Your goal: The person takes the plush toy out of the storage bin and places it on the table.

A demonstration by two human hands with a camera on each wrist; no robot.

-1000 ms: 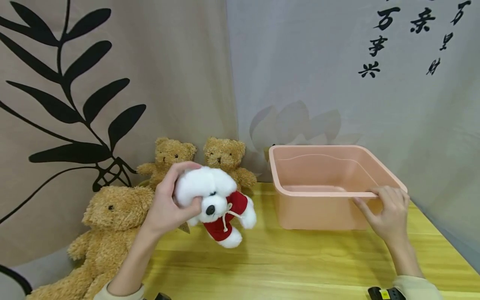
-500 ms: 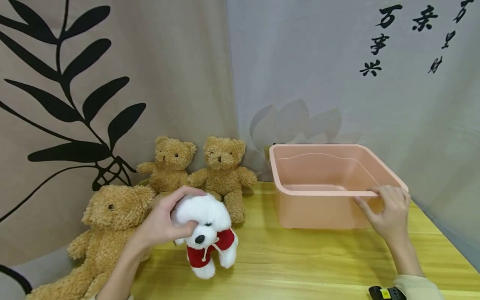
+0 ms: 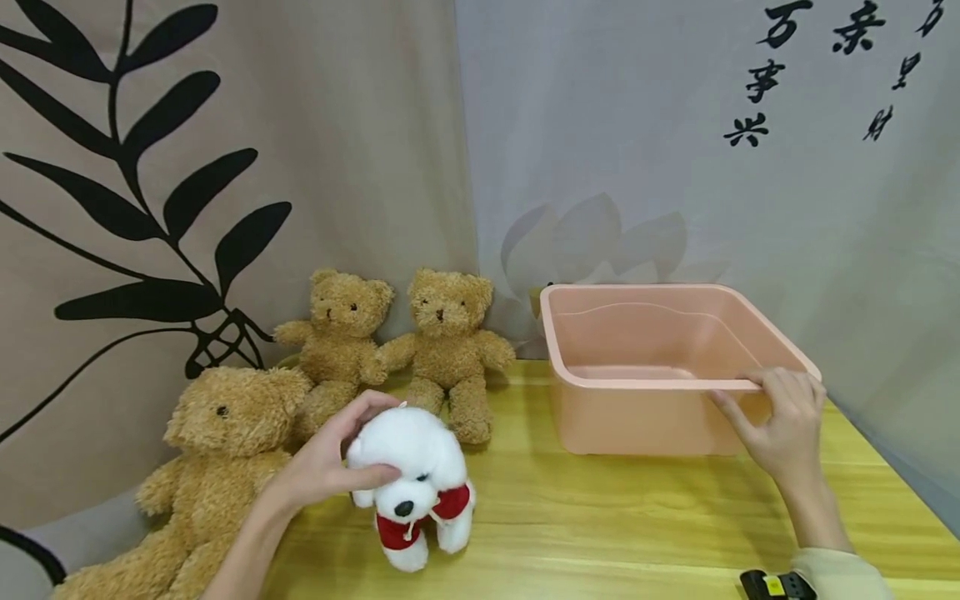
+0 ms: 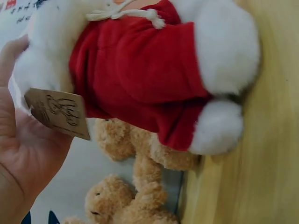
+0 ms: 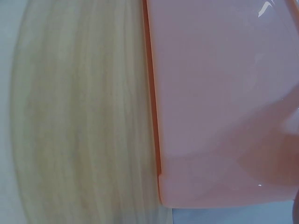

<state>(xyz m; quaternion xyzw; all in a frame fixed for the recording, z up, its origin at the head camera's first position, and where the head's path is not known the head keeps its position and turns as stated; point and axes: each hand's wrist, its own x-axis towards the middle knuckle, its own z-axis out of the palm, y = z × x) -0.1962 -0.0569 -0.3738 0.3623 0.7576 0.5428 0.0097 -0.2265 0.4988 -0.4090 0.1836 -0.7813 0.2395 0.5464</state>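
A white plush dog (image 3: 411, 450) in a red outfit is upright near the front of the wooden table (image 3: 570, 525). My left hand (image 3: 330, 462) holds its head from the left, thumb in front and fingers over the far side. In the left wrist view, a brown paper tag (image 4: 58, 113) hangs by the palm, and the dog's white feet (image 4: 224, 56) are at the tabletop. On the right, my right hand (image 3: 783, 425) grips the front rim of a pink plastic bin (image 3: 637, 421) near its right corner. The right wrist view shows mostly the bin's smooth wall (image 5: 219, 93).
Two small brown teddy bears (image 3: 450, 342) sit against the curtain, behind the dog. A larger teddy bear (image 3: 225, 467) sits at the left, next to my left forearm. The bin's visible inside floor (image 3: 637, 372) is bare. Behind everything hangs a printed curtain (image 3: 360, 167).
My left hand has brought the dog down and slightly left, from tilted in the air to upright at the tabletop. The right hand has stayed on the bin's rim.
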